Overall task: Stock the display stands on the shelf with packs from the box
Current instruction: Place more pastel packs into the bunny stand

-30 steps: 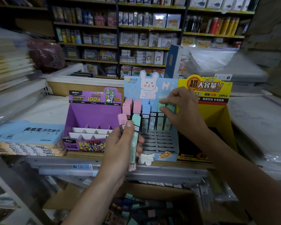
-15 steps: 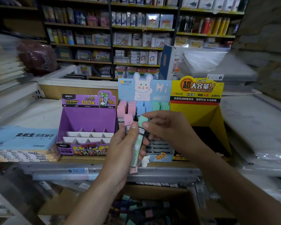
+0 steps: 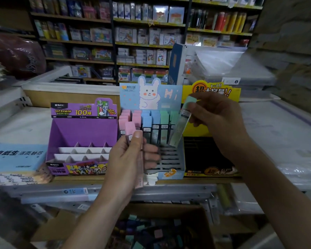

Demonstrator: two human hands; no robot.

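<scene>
A blue bunny display stand (image 3: 171, 169) sits in the middle of the shelf, its back rows filled with pink, blue and green packs, its front slots bare. My left hand (image 3: 127, 159) grips a pink pack (image 3: 130, 129) upright in front of the stand. My right hand (image 3: 217, 121) pinches a green pack (image 3: 182, 121) by its top, tilted over the stand's right side. The cardboard box (image 3: 169, 232) of loose packs lies below the shelf.
A purple display stand (image 3: 83, 133) with bare white dividers stands to the left. A yellow and black stand (image 3: 210, 155) is on the right, partly behind my right hand. Blue paper pads (image 3: 16, 155) lie far left, plastic-wrapped stacks far right, stocked shelves behind.
My right hand took the green pack out of my left hand and lifted it up and to the right over the stand. My left hand keeps only the pink pack.
</scene>
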